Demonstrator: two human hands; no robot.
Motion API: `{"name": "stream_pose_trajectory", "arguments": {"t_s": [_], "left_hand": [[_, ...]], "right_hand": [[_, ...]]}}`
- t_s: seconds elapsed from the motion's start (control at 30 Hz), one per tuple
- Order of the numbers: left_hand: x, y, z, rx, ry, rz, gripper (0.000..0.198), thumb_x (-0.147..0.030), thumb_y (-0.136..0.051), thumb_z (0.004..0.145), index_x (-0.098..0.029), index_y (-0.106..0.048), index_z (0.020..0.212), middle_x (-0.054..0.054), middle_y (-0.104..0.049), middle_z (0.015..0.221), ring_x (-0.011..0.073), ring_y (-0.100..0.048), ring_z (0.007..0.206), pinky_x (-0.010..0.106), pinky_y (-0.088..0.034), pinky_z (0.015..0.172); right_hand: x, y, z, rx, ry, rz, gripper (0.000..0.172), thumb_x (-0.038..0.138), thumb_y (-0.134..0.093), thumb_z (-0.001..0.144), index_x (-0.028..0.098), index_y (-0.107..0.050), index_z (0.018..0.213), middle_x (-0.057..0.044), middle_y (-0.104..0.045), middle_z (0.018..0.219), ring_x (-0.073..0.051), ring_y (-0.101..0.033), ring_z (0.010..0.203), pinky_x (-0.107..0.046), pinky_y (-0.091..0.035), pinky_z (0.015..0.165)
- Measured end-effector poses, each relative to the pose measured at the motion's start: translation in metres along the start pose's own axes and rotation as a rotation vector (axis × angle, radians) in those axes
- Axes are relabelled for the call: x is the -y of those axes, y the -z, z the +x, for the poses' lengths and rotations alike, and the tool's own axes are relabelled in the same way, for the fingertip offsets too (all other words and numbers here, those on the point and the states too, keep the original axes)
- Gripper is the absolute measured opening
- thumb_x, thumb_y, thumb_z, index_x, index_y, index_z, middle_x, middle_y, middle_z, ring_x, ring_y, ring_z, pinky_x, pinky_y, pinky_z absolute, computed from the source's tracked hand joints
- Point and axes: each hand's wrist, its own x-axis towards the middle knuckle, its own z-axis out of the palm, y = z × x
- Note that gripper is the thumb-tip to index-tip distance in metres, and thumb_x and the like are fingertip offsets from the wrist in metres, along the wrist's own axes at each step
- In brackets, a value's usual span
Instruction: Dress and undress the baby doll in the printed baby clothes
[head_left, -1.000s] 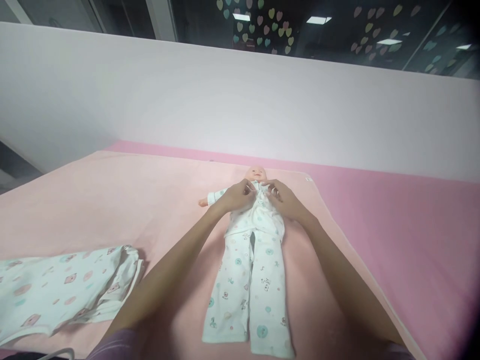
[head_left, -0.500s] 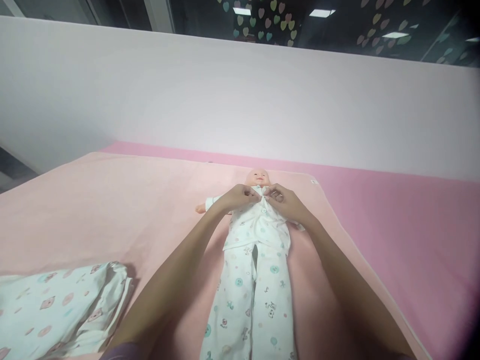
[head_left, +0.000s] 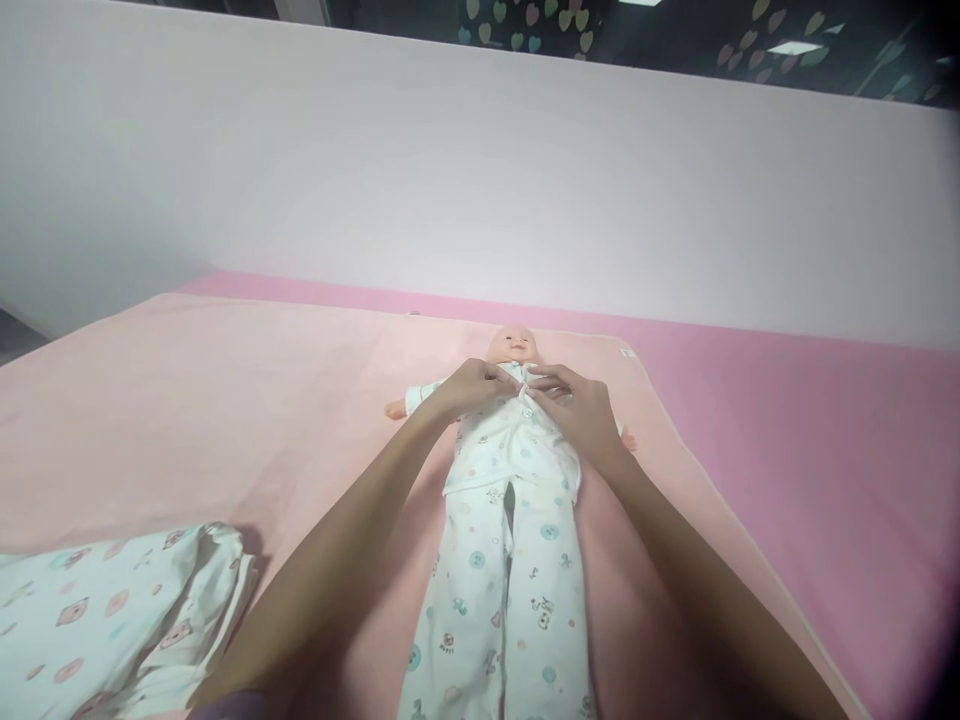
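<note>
A baby doll [head_left: 516,345] lies on its back, head away from me, dressed in a white patterned shirt [head_left: 510,450] and matching trousers [head_left: 465,600]. At the upper chest, my left hand [head_left: 476,385] pinches the shirt's front edge from the left side. My right hand [head_left: 577,402] is on the other side of the front opening, its fingers closed on the fabric near the collar. A button [head_left: 528,412] shows just below the fingertips. The fingers hide whatever lies exactly between them. Both doll arms stretch out sideways from under my hands.
Under the doll spreads a peach mat [head_left: 262,400] over a pink surface [head_left: 787,430]. Folded white printed cloth [head_left: 112,620] lies at the lower left. A white wall panel [head_left: 480,180] rises behind, with dark glass and heart stickers [head_left: 532,15] above.
My view has tipped slightly downward. The right hand has turned and shifted its fingers at the shirt opening, uncovering the doll's hand on the right. My left hand keeps its pinch.
</note>
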Motion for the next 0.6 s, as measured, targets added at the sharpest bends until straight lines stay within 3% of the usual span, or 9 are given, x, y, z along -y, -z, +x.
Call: {"name": "stream_pose_trajectory", "arguments": {"t_s": [0.07,0.13,0.2,0.27,0.4,0.6], "left_hand": [[-0.002,0.000,-0.002,-0.007,-0.007,0.017,0.027,-0.048,-0.075,0.082,-0.022,-0.081,0.082,0.004,-0.073,0.090,0.0192,-0.062,0.082,0.029,-0.040,0.066],[-0.005,-0.001,-0.005,-0.010,-0.010,0.033,0.036,-0.053,-0.074,0.084,-0.020,-0.071,0.069,0.001,-0.057,0.067,0.0141,-0.047,0.062,0.030,-0.029,0.058],[-0.009,-0.007,-0.009,-0.018,-0.021,0.043,0.047,-0.056,-0.075,0.082,-0.019,-0.057,0.059,-0.002,-0.039,0.058,0.0110,-0.032,0.054,0.031,-0.019,0.056],[-0.014,-0.015,-0.012,-0.058,-0.035,0.045,0.054,-0.056,-0.079,0.080,-0.020,-0.046,0.056,-0.003,-0.033,0.058,0.0100,-0.027,0.054,0.032,-0.017,0.055],[-0.016,-0.030,-0.012,-0.181,-0.027,0.046,0.058,-0.054,-0.081,0.078,-0.020,-0.038,0.057,-0.003,-0.034,0.059,0.0101,-0.029,0.055,0.031,-0.018,0.054],[-0.004,-0.025,-0.003,-0.151,0.006,-0.017,0.048,-0.042,-0.073,0.083,-0.021,-0.037,0.059,-0.004,-0.026,0.060,0.0095,-0.023,0.055,0.030,-0.017,0.054]], "right_hand": [[0.006,-0.002,-0.003,0.025,0.077,-0.204,0.039,0.022,-0.066,0.099,0.031,-0.068,0.137,-0.002,-0.081,0.105,-0.025,-0.075,0.094,-0.041,-0.059,0.086],[0.009,-0.005,-0.005,0.050,0.129,-0.361,0.043,0.019,-0.059,0.102,0.030,-0.062,0.143,-0.006,-0.079,0.108,-0.028,-0.073,0.096,-0.041,-0.057,0.081],[0.009,-0.007,-0.007,0.060,0.159,-0.414,0.045,0.017,-0.054,0.103,0.028,-0.059,0.146,-0.008,-0.077,0.111,-0.030,-0.070,0.099,-0.041,-0.055,0.080],[0.007,-0.008,-0.006,0.073,0.184,-0.378,0.047,0.015,-0.052,0.102,0.028,-0.057,0.147,-0.008,-0.075,0.112,-0.029,-0.069,0.102,-0.042,-0.055,0.083],[-0.004,-0.004,0.001,0.085,0.179,-0.197,0.044,0.019,-0.059,0.099,0.029,-0.059,0.142,-0.005,-0.075,0.111,-0.027,-0.068,0.104,-0.042,-0.054,0.090],[-0.020,-0.004,0.009,0.068,-0.038,0.128,0.038,0.045,-0.081,0.087,0.027,-0.065,0.115,-0.004,-0.075,0.101,-0.023,-0.067,0.092,-0.036,-0.053,0.081]]}}
